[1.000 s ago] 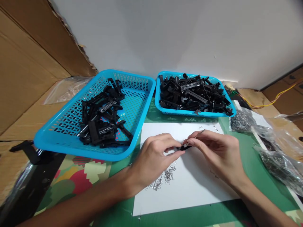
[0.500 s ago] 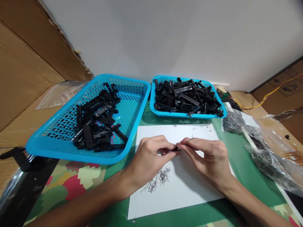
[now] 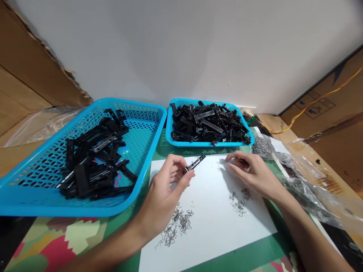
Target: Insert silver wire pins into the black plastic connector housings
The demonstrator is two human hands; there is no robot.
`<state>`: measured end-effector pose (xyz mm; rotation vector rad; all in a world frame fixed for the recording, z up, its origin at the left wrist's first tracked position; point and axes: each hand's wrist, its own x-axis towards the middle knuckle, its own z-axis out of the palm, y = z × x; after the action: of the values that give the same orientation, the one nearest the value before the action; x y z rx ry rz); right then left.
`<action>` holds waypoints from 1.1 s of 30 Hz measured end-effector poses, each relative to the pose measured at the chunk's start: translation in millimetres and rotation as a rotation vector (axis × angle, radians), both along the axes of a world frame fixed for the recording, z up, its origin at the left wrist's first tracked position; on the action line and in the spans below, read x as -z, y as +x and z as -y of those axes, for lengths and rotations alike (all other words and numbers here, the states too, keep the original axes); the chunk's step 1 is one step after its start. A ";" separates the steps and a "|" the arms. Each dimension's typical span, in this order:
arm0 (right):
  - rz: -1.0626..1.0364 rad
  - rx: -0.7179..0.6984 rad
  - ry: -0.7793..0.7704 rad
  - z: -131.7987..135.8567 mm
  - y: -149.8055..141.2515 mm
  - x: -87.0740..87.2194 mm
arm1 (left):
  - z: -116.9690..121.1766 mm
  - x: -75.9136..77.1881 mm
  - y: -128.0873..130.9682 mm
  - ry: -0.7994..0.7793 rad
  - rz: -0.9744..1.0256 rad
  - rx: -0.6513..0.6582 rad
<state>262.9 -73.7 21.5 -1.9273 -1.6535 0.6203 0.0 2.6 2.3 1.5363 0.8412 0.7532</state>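
Note:
Between the thumb and fingers of my left hand [image 3: 167,192] is a long, narrow black plastic part [image 3: 197,162], held tilted above a white sheet [image 3: 210,226]. My right hand [image 3: 252,170] is closed over the sheet's far right side, apart from the part. A thin metal tool [image 3: 232,155] pokes out at its fingertips, mostly hidden by them. Small bent wire pieces lie in a pile [image 3: 177,224] beside my left wrist. Another wire pile [image 3: 239,202] lies below my right hand, and a few loose wire bits [image 3: 219,164] are near its fingertips.
A large blue basket [image 3: 157,151] with black parts stands at the left. A smaller blue basket [image 3: 171,139] heaped with such parts stands behind the sheet. Plastic bags of small metal pieces [image 3: 309,200] lie at the right. Yellow and red wires [image 3: 297,117] run along a cardboard box [image 3: 320,109].
My hands have moved apart: the right went away from the black part to the right, while the left keeps hold of it, now tilted upward. The view has shifted, showing the right-hand wire pile.

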 end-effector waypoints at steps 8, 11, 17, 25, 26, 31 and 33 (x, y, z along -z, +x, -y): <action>-0.086 0.043 -0.040 -6.6 -18.3 13.2 | -0.7 2.0 0.1 0.008 -0.029 0.006; -0.099 0.019 -0.061 -6.3 -13.1 13.7 | -0.7 2.1 0.4 -0.007 -0.036 0.014; -0.167 -0.011 -0.066 -5.1 -7.8 10.3 | -0.6 2.8 0.3 -0.015 -0.049 0.031; -0.408 -0.049 0.214 3.1 -8.1 4.5 | 0.2 -4.5 -3.0 0.068 -0.114 0.142; -0.442 -0.066 0.280 4.7 -12.2 4.1 | 0.1 -6.2 -3.3 0.093 -0.118 0.178; -0.496 -0.199 0.410 12.0 -39.3 2.4 | -0.7 -11.3 -4.5 0.129 -0.116 0.339; -0.500 -0.239 0.393 13.4 -46.5 3.6 | -1.1 -12.4 -4.6 0.109 -0.124 0.393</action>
<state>216.4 -87.1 17.9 -1.1894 -1.5428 0.7318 -4.6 3.7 14.7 1.7914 0.5668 0.4245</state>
